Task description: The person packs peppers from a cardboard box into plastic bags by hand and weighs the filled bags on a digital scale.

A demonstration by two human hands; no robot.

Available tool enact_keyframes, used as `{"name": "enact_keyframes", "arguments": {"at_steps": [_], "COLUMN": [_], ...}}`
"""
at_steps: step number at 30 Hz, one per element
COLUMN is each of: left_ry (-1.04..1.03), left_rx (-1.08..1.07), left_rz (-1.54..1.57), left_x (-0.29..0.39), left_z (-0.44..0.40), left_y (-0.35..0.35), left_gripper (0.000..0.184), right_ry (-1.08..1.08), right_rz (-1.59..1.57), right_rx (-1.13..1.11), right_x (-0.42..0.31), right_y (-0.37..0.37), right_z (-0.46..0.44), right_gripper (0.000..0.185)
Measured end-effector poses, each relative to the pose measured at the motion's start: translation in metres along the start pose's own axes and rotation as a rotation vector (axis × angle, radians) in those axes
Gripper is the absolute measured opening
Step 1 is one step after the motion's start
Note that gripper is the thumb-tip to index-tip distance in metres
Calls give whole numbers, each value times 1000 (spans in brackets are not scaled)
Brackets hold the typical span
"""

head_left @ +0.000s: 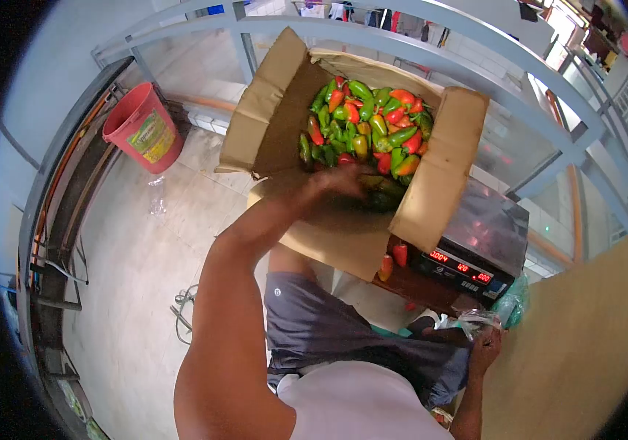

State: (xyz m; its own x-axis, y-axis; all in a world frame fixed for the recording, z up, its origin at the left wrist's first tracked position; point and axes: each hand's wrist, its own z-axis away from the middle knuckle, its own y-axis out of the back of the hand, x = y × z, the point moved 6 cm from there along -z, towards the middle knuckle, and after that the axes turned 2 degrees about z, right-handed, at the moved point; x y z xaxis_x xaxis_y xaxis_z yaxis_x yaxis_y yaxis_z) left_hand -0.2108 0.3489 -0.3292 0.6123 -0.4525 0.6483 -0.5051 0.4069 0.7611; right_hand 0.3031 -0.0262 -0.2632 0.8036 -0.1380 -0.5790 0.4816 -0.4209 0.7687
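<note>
An open cardboard box [460, 158] in front of me holds many red and green peppers [361, 121]. My left hand [347, 183] reaches inside, at the near edge of the peppers. Its fingers are smeared by motion and in shadow, so whether they grip a pepper cannot be seen. Low on the right, my right hand [484, 348] is closed on the edge of a clear plastic bag [475, 320]. Two loose peppers [400, 254] lie beside the box, next to a digital scale [486, 227] with red lit digits.
A red bucket [127, 125] with a label stands on the tiled floor at the left, near a clear plastic bottle [157, 196]. A grey metal railing [431, 51] runs behind the box. A cable [182, 312] lies on the floor. A tan panel [585, 330] rises at the right.
</note>
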Motion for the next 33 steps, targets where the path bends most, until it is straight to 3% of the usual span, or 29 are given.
{"name": "enact_keyframes", "arguments": {"at_steps": [2,5,6,9,12,15,19,22,25,26,27,29,31,33], "left_ry": [-10,58,92,287,403,287,256,37,-123,-266,-253,-438,-409,-384], "left_rx": [7,-9,-23,-21,231,367,516,623,661,759,792,863,633,413], "left_rz": [-6,-68,-82,89,483,953,1103,1209,1201,1063,647,220,379,528], "left_x": [26,31,28,91,130,155,206,294,365,376,399,406,398,397], "left_z": [11,20,24,76,115,124,130,127,126,121,132,147,158,179], "left_y": [13,31,35,96,131,135,140,133,99,84,75,20,-29,-73], "left_gripper": [83,86,87,77,72,63,56,61,67,72,72,65,66,66], "right_ry": [-23,163,77,-56,22,299,218,242,331,397,463,63,63,-210], "right_rz": [-9,50,61,82,13,-119,-302,-210,-289,-323,-356,-492,-749,-692], "right_rx": [34,-22,-67,-179,-270,-251,-475,-511,-543,-544,-545,-897,-855,-959], "right_x": [-2,18,25,-10,-78,-144,-191,-239,-259,-271,-278,-264,-241,-218], "right_y": [-1,-7,-8,-7,-6,-21,-52,-43,-41,-31,-18,-7,-1,20], "right_z": [2,3,6,4,-7,-25,-42,-48,-35,-28,-19,2,25,44], "right_gripper": [21,30,35,50,61,62,63,62,58,56,54,54,60,62]}}
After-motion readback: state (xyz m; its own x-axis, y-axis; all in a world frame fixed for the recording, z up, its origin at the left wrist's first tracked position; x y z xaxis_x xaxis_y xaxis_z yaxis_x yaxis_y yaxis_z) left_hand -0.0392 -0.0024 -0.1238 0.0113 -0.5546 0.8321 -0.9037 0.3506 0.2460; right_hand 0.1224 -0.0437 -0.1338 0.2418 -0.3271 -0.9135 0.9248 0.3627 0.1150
